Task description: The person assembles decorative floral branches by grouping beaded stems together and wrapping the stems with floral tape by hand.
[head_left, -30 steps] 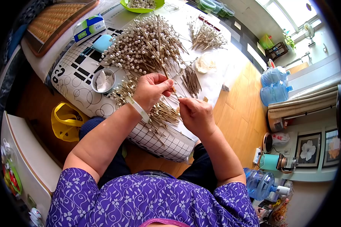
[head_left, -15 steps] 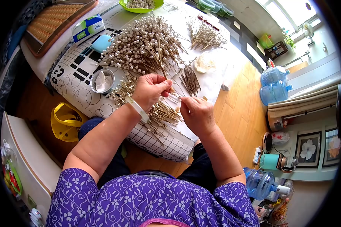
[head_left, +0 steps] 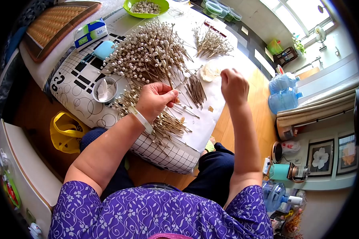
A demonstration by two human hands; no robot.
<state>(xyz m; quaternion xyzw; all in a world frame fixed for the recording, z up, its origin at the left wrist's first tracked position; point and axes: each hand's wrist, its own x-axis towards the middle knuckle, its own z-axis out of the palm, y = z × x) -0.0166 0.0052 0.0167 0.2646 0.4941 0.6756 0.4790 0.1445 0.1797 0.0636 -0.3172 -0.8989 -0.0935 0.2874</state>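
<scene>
My left hand (head_left: 157, 99) pinches a thin brown dried stem (head_left: 169, 67) between thumb and forefinger; it points up in front of a large bunch of dried stems with white berry-like heads (head_left: 147, 55). Below that hand lies a pile of shorter budded stems (head_left: 167, 125). My right hand (head_left: 234, 85) is raised at the table's right side, fingers curled closed. Whatever is in them, if anything, is hidden. Close to it sits a round clear container with pale contents (head_left: 210, 71). A bundle of bare brown sticks (head_left: 196, 91) lies between my hands.
A small cup with white pieces (head_left: 105, 90), a light-blue case (head_left: 104, 50) and a tissue pack (head_left: 90, 33) are on the left of the table. At the back stand a green bowl of beads (head_left: 146, 8) and a smaller dried bunch (head_left: 212, 42).
My right hand has moved away from the left, up and to the right, beside the round container. My left hand stays nearly in place with the stem. The view has shifted slightly.
</scene>
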